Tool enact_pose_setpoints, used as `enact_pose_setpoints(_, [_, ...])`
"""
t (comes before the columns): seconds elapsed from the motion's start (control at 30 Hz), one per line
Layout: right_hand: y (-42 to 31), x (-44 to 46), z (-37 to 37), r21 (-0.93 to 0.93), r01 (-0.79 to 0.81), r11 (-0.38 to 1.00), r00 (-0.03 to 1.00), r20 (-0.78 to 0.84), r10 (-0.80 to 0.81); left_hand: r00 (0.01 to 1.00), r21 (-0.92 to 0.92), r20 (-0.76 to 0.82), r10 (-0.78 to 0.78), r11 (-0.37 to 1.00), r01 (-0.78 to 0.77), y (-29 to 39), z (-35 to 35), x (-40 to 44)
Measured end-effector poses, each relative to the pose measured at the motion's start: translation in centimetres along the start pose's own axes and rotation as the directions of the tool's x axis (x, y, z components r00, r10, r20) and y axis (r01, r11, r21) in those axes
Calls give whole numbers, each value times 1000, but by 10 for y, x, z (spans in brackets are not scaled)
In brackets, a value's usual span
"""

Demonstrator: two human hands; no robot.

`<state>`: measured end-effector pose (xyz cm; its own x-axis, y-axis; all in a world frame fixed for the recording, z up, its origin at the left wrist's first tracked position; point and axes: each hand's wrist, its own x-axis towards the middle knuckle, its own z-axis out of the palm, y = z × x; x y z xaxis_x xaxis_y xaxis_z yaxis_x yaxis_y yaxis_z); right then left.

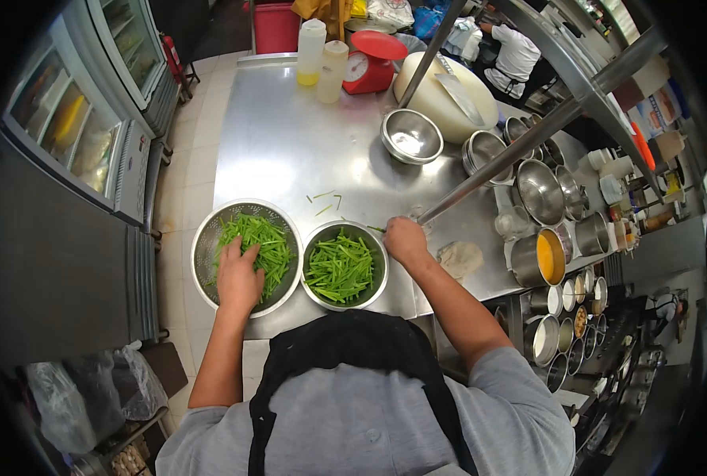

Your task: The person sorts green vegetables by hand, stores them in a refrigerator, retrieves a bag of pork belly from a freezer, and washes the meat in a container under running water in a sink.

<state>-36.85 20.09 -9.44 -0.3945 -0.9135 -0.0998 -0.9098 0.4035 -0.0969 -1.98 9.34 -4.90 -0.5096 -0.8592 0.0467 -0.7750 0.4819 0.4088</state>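
Observation:
My left hand [241, 274] reaches into a perforated steel colander [204, 274], its fingers apart and resting on a heap of cut green beans [270, 238]. Right beside the colander stands a smaller steel bowl [379, 278], filled with more cut green pieces [339, 268]. Past that bowl's right rim, my right hand [407, 240] is closed. A thin dark green piece [376, 229] sticks out from its fingers toward the bowl. Several loose green slivers [324, 210] lie on the steel table [266, 135] behind the two vessels.
A crumpled beige cloth [459, 260] lies right of my right hand. A slanting metal post [488, 170] crosses there. Farther back are stacked steel bowls [412, 136], a red scale [365, 67], squeeze bottles [311, 51] and a white tub [417, 87]. Another person [514, 55] stands beyond.

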Motion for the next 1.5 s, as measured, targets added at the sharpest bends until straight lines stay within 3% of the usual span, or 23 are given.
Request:
enact_pose_setpoints(0.27, [-1,9,-27,8,-111,994,994,12,111,1000,3,0,-9,1000,9,2,2,-7])
enact_pose_setpoints(0.33, [-11,3,-66,282,-202,938,979,84,186,999,-7,-40,33,999,-34,0,2,-7])
enact_pose_setpoints(0.37, [-22,-5,-83,270,-186,945,981,98,166,999,-15,-39,5,1000,-6,-1,2,-9])
enact_pose_setpoints(0.43, [-42,-27,-109,532,-131,836,972,235,2,998,5,-43,37,999,-36,0,2,-7])
enact_pose_setpoints(0.47, [-50,-37,-112,555,-69,829,953,282,-109,996,28,-76,48,999,-46,0,5,-6])
enact_pose_setpoints(0.5, [-55,-44,-105,563,-61,825,952,282,-122,996,39,-78,40,999,-37,-1,7,-6])
enact_pose_setpoints(0.57, [-65,-55,-88,409,166,897,966,116,-231,997,-31,-51,60,998,-62,-3,9,-6])
enact_pose_setpoints(0.6, [-70,-59,-82,311,266,912,956,37,-292,981,-3,-146,131,991,-133,-5,8,-7])
enact_pose_setpoints(0.63, [-80,-64,-79,317,269,909,955,36,-295,981,4,-145,129,992,-130,-8,3,-6])
enact_pose_setpoints(0.7, [-95,-77,-74,252,546,799,832,-275,-482,999,-161,-32,36,986,-41,-9,-7,-4])
enact_pose_setpoints(0.73, [-92,-78,-69,237,512,826,857,-203,-474,987,-191,-144,74,976,-101,-9,-6,-4])
enact_pose_setpoints(0.87, [-76,-70,-65,307,408,860,913,-107,-395,979,-213,-203,38,974,-82,-7,-24,-7])
enact_pose_setpoints(1.0, [-71,-68,-85,522,327,788,937,-71,-342,995,-202,-98,-16,979,-4,-17,-29,-9])
enact_pose_setpoints(1.1, [-77,-71,-97,623,239,744,964,-64,-257,994,-36,-96,-56,998,53,-7,-21,-14])
enact_pose_setpoints(1.17, [-74,-69,-95,586,257,768,964,-102,-245,998,63,48,-38,997,35,4,-18,-15])
enact_pose_setpoints(1.23, [-72,-69,-95,626,211,751,977,-146,-153,1000,73,2,5,997,-5,-3,-10,-14])
enact_pose_setpoints(1.3, [-67,-72,-98,620,196,760,980,-133,-145,995,37,101,7,999,-11,-9,-10,-7])
enact_pose_setpoints(1.43, [-53,-77,-92,674,132,727,991,-94,-93,994,-44,94,-60,997,65,-3,-35,-5])
enact_pose_setpoints(1.5, [-46,-79,-84,689,111,716,994,-90,-68,997,-158,-58,55,985,-63,-10,-41,-6])
